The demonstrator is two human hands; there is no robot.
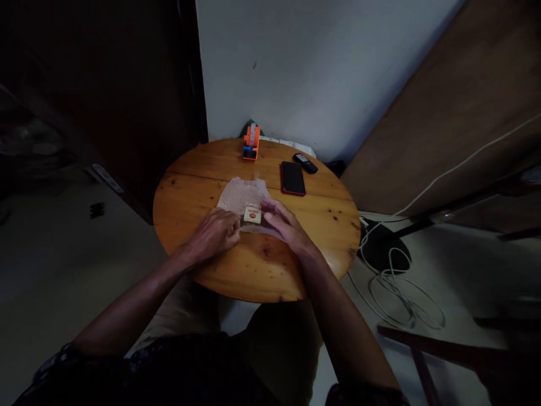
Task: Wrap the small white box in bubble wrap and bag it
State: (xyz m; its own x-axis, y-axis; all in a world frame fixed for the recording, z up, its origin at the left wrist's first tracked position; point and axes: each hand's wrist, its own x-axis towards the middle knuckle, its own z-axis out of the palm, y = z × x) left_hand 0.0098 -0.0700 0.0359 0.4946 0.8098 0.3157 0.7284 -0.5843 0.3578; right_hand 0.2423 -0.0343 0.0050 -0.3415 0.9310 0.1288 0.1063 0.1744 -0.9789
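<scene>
A small pale box [252, 215] with red print lies on a sheet of bubble wrap [240, 193] on the round wooden table. My left hand [217, 230] is closed, its fingers curled at the sheet's near left edge beside the box. On the other side, my right hand [285, 223] is open, fingers stretched over the sheet's right part and thumb close to the box. Whether the right fingertips touch the box I cannot tell.
An orange tape dispenser [252, 142] stands at the back of the wooden table [325, 225]. Right of the wrap lie a red-edged smartphone [293, 178] and a black keypad phone [305, 163]. A pale cable [393, 287] lies coiled on the floor at right.
</scene>
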